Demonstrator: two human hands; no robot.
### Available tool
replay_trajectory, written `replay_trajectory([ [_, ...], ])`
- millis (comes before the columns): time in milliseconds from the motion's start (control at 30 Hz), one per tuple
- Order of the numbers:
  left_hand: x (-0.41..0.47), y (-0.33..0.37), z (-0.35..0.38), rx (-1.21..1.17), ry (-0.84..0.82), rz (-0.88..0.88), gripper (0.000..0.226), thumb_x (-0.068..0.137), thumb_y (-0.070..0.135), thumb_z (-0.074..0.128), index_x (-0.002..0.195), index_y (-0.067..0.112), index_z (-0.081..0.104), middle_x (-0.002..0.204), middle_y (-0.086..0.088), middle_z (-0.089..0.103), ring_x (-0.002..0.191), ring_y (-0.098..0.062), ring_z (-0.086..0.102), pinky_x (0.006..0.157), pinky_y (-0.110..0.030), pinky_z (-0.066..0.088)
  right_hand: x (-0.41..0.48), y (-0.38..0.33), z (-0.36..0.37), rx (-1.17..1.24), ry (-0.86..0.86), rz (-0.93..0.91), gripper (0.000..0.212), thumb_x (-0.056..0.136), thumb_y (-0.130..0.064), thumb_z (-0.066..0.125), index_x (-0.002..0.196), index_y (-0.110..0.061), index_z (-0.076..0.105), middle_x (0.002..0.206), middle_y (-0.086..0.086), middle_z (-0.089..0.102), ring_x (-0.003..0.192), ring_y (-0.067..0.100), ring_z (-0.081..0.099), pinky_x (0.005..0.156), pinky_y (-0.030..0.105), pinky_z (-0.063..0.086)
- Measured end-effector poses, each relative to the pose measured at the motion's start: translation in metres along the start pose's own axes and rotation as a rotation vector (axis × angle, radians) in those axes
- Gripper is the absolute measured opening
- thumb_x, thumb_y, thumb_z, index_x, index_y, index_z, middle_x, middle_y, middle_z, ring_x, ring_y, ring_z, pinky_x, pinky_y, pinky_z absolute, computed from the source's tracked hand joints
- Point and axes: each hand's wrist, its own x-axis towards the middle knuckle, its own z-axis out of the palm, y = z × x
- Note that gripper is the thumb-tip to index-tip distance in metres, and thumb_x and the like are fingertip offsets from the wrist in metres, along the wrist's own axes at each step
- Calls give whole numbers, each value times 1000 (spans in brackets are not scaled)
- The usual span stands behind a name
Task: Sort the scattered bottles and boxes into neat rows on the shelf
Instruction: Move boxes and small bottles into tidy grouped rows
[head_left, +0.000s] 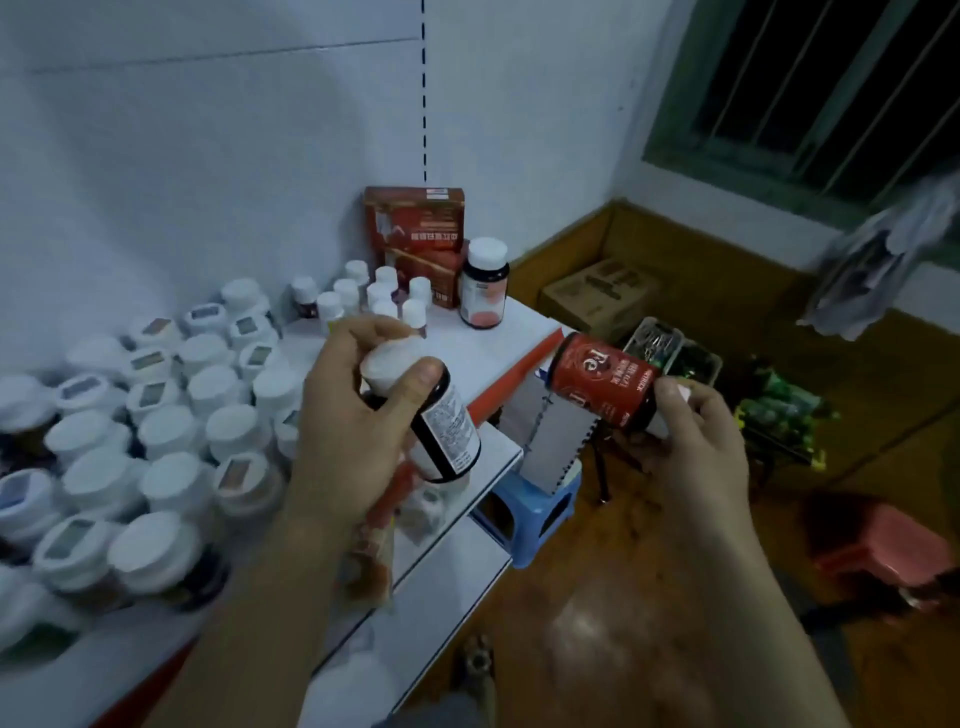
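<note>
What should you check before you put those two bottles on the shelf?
1. Left hand grips the white-capped bottle: ok.
2. Right hand grips the red bottle: ok.
3. Both bottles upright: not ok, both are tilted.
4. Bare spot on the shelf: ok, there is room beside the standing bottle.
5. Cap on the red bottle: cannot tell, one end is hidden by the fingers.

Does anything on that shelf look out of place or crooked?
One dark bottle stands alone beside the red boxes at the shelf corner, apart from the jar rows. The left hand holds a white-capped bottle and the right hand a red-labelled bottle, both tilted.
</note>
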Motion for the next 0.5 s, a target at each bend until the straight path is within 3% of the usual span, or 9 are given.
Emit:
replay_trajectory([
  [67, 43, -15, 23, 106, -61, 1, 27, 82, 35, 76, 105, 32, 61, 107, 11, 67, 99, -4, 64, 80, -18, 53, 49, -3, 17, -122, -66, -118, 26, 96, -47, 66, 116, -31, 64, 114, -5, 68, 99, 9, 71, 69, 22, 59],
  [233, 118, -33, 67, 484, -72, -26, 34, 81, 28, 84, 104, 31, 59, 110, 12, 63, 102, -7, 56, 84, -26, 47, 154, -19, 50, -637, -252, -490, 37, 95, -47, 63, 128, -31, 58, 121, -4, 58, 105, 7, 55, 85, 22, 47],
  [300, 134, -38, 81, 609, -57, -34, 38, 79, 26, 86, 105, 29, 59, 111, 9, 62, 102, -9, 54, 83, -18, 41, 187, -30, 68, -726, -326, -564, 42, 93, -43, 67, 130, -28, 57, 121, -4, 55, 103, 3, 49, 82, 15, 39],
  [367, 141, -46, 94, 689, -39, -41, 39, 77, 23, 88, 105, 25, 61, 110, 7, 61, 100, -8, 51, 78, -10, 36, 214, -34, 86, -763, -433, -609, 42, 90, -40, 71, 128, -26, 58, 118, -3, 56, 101, 7, 50, 81, 20, 40],
  [500, 148, -58, 114, 758, 44, -92, 41, 76, 22, 89, 106, 24, 61, 112, 5, 60, 99, -6, 48, 76, -14, 30, 245, -34, 115, -863, -734, -600, 47, 87, -39, 75, 129, -27, 58, 120, -4, 58, 104, 15, 56, 86, 36, 52],
])
